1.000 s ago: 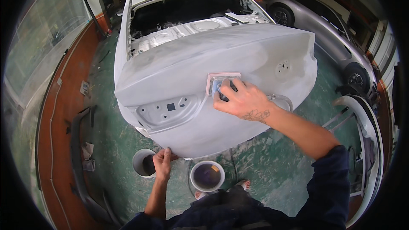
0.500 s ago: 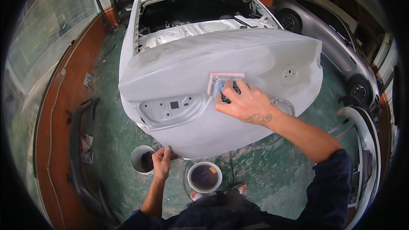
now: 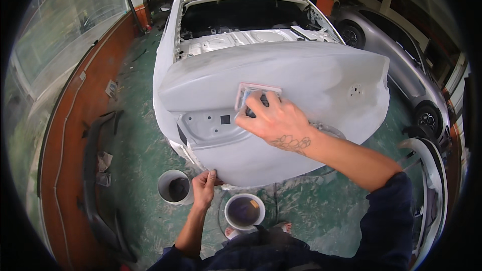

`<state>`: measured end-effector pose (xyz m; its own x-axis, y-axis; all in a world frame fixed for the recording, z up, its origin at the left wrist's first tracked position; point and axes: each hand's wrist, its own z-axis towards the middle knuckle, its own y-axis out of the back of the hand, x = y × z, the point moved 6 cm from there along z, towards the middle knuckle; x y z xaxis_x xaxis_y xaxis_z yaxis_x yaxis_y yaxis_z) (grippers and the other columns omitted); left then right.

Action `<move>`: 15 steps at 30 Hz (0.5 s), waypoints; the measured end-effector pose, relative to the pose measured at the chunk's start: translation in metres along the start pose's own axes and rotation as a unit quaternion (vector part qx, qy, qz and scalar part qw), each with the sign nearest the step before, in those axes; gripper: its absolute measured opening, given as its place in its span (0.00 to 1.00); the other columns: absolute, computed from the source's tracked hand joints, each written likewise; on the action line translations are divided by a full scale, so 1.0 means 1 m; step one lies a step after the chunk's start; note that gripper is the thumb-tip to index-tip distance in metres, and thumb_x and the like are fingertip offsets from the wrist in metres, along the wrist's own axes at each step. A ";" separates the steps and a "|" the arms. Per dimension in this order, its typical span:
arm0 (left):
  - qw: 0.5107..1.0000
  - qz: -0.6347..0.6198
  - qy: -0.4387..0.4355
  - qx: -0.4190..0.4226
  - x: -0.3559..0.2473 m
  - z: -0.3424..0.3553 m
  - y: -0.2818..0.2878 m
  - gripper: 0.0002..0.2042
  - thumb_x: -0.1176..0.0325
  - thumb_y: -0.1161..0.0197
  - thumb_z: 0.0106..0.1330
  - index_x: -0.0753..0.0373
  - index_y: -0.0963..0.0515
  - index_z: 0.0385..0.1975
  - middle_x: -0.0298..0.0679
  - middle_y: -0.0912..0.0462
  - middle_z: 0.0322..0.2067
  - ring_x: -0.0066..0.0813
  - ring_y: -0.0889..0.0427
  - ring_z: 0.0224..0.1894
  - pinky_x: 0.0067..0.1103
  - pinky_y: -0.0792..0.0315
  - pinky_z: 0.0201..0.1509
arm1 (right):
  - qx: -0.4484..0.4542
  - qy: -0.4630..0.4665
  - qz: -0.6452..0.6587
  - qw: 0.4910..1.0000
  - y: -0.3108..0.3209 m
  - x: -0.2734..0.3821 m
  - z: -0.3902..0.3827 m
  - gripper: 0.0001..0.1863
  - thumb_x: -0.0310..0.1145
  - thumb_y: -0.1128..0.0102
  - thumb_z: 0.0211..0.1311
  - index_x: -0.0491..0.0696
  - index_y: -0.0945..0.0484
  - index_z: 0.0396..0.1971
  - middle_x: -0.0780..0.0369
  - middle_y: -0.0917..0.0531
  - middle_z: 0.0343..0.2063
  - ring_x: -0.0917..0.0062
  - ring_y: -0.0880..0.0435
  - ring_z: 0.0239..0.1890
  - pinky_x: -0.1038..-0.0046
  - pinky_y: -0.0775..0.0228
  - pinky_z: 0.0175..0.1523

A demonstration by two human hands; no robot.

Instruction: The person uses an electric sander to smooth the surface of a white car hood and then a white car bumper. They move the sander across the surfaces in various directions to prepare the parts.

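We're seeing right hand gripping pink-edged block from above. Block is lying against grey trunk lid, just above and right of recess with holes. Left hand is pinching lid's lower left edge, thumb on top. Below, we're noting two buckets standing on green floor, right one containing small orange piece.

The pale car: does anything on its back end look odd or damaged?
Yes: the trunk lid is patchy grey, and the recess on its left shows bare holes with no lamp fitted. No dent stands out.
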<state>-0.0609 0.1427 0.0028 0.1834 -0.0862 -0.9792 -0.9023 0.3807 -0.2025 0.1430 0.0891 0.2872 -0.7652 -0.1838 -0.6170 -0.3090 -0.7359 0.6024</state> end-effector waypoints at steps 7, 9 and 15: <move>0.999 -0.032 -0.011 -0.004 -0.001 0.005 -0.001 0.18 0.62 0.39 0.82 0.74 0.15 0.36 0.43 0.11 0.31 0.31 0.11 0.32 0.29 0.13 0.41 | -0.036 -0.034 0.028 0.998 -0.015 0.036 0.092 0.10 0.28 0.33 0.57 0.50 0.23 0.38 0.51 0.22 0.44 0.66 0.15 0.32 0.72 0.21 0.21; 0.999 -0.035 -0.010 -0.014 -0.004 0.004 0.001 0.18 0.62 0.39 0.82 0.74 0.15 0.36 0.43 0.11 0.30 0.31 0.11 0.32 0.29 0.13 0.40 | -0.036 -0.036 0.054 0.997 -0.010 0.020 0.076 0.10 0.28 0.33 0.56 0.52 0.23 0.37 0.54 0.22 0.44 0.65 0.15 0.34 0.71 0.20 0.22; 1.000 -0.020 -0.017 -0.007 -0.009 0.001 0.001 0.19 0.62 0.40 0.82 0.74 0.16 0.34 0.42 0.12 0.29 0.30 0.11 0.31 0.28 0.14 0.39 | 0.066 -0.065 0.044 0.995 0.004 -0.069 -0.068 0.22 0.30 0.25 0.47 0.59 0.20 0.45 0.57 0.24 0.44 0.65 0.16 0.39 0.66 0.16 0.32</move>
<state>-0.0635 0.1448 0.0113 0.2321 -0.0697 -0.9702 -0.8994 0.3645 -0.2413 0.2326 0.0545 0.2979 -0.8565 -0.1509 -0.4937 -0.3031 -0.6272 0.7175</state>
